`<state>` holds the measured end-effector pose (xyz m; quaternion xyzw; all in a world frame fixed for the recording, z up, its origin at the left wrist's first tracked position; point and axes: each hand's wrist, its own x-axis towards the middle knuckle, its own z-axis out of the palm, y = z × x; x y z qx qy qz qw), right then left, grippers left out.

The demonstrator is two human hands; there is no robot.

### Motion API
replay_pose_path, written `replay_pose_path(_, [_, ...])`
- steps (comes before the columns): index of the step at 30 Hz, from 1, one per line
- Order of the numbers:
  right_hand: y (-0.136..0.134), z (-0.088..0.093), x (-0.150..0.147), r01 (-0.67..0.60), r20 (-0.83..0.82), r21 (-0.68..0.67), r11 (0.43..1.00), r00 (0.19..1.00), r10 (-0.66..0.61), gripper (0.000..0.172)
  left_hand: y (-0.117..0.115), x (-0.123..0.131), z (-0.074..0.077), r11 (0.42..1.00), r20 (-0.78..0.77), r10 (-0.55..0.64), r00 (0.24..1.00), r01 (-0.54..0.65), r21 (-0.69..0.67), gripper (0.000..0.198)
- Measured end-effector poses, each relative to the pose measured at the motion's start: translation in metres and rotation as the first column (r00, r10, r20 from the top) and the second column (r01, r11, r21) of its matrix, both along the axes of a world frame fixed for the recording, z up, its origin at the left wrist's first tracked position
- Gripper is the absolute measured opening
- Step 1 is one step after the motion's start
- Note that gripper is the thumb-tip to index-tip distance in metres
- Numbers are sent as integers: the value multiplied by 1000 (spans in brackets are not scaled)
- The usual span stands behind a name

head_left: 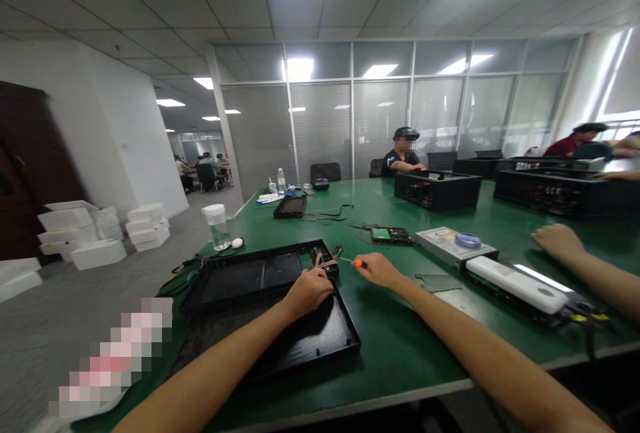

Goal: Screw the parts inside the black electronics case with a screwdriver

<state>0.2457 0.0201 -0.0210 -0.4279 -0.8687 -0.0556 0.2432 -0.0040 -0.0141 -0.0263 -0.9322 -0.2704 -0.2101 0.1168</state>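
A screwdriver (pixel 359 263) with an orange handle is held in my right hand (pixel 381 271), its thin shaft pointing left toward a bundle of coloured wires (pixel 326 261). The wires come from a small dark part (pixel 320 248) at the far corner of a flat black case (pixel 345 326). Over that case my left hand (pixel 309 291) rests with its fingers curled, close beside the wires. What those fingers grip is hidden. The case lies open on the green table (pixel 390 346), made of two shallow tray-like sections.
A green circuit board (pixel 387 235), a metal box (pixel 445 246) and a long white device (pixel 520 279) lie to the right, near another person's hand (pixel 557 241). Black housings (pixel 437 191) stand farther back. A clear jar (pixel 217 227) is at the left.
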Motion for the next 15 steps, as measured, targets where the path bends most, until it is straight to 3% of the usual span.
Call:
replay_pose_path(8, [-3, 3, -3, -25, -6, 50, 998, 1000, 26, 19, -2, 2, -5, 991, 168, 95, 981, -77, -110, 16])
replay_pose_path(15, [-2, 5, 2, 3, -28, 11, 1000, 1000, -3, 18, 0, 2, -2, 993, 122, 59, 991, -46, -110, 16])
